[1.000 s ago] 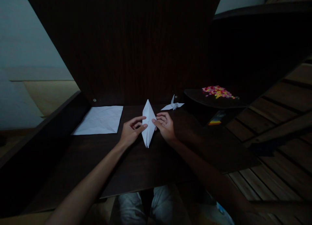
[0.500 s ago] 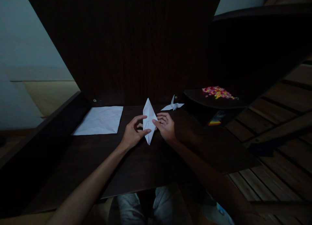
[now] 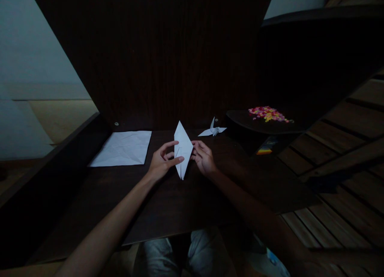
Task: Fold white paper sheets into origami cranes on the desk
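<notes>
Origami diamond between both hands over desk, head view. Left hand pinches left edge, thumb on face. Right hand curled at right corner, grip unclear. Origami crane beyond, right; paper sheet left.

No lettering, label, number or sign can be read anywhere.

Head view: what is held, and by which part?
White diamond-shaped folded paper: the left hand grips its left side; the right hand touches its right corner.
</notes>
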The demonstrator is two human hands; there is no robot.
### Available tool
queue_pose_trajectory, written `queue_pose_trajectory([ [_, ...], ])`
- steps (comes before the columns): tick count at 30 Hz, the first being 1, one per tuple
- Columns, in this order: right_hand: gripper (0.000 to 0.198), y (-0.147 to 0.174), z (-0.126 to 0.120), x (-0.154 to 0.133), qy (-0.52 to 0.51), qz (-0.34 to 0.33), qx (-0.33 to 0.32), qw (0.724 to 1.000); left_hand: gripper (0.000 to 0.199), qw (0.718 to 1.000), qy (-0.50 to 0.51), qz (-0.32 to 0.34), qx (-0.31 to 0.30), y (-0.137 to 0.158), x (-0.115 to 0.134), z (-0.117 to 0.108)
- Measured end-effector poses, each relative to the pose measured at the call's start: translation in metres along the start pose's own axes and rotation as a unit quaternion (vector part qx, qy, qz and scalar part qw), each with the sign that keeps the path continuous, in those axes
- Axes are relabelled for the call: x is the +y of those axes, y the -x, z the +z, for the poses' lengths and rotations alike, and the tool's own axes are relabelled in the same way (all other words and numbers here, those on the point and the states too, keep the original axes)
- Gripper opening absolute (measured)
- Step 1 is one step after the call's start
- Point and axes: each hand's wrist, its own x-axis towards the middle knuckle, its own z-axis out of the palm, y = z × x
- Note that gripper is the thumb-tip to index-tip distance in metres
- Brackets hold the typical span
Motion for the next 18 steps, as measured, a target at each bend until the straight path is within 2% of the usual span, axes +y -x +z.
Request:
queue_pose_trajectory([
  [12,0.037,0.0006,0.0006,-0.0040,0.012,0.040,-0.013,0.999,0.064,1.000,-0.002,0.002,-0.015,0.0009,0.0003,0.0007],
  [18,0.035,0.0033,0.0019,-0.0044,0.027,0.064,-0.067,0.995,0.056,1.000,-0.024,-0.008,0.019,0.0033,0.0031,0.0036],
])
